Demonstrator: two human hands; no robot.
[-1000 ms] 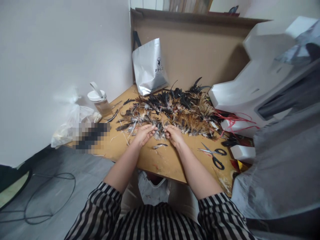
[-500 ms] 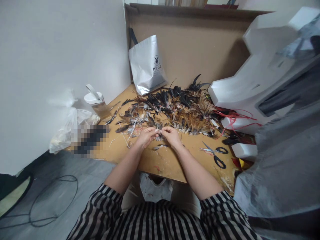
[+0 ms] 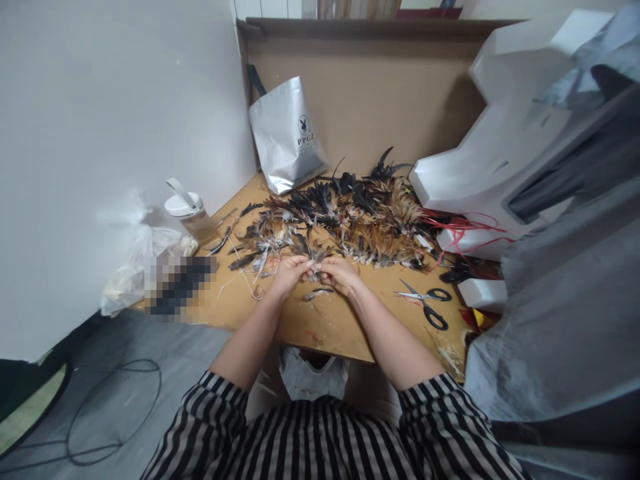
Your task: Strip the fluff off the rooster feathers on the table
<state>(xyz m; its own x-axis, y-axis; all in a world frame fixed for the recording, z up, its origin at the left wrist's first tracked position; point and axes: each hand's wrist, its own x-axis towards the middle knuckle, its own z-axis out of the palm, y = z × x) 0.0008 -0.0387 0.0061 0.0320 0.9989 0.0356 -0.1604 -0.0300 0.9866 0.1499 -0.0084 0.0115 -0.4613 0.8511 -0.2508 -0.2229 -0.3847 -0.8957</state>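
Your left hand [image 3: 291, 275] and right hand [image 3: 342, 274], equally near, pinch a feather bunch [image 3: 318, 252] between them, its tips fanning away from you.

At centre, the fingers [image 3: 303, 263] of the left hand [image 3: 291, 275] and right hand [image 3: 339, 273] cover part of a feather tuft [image 3: 317, 252]; how its quills lie in the pinch is too small to tell. Between eight and nine o'clock, a dark object [image 3: 183, 288] on the bench [image 3: 330, 323] is pixelated beyond recognition. Plastic bag [image 3: 134, 261], nine o'clock: contents indistinct. Cable [image 3: 119, 444], eight o'clock: cut by left edge. Grey cloth [image 3: 570, 313], between three and four: cut by right edge. Whitish container [image 3: 313, 380], six o'clock: partly hidden beneath bench.
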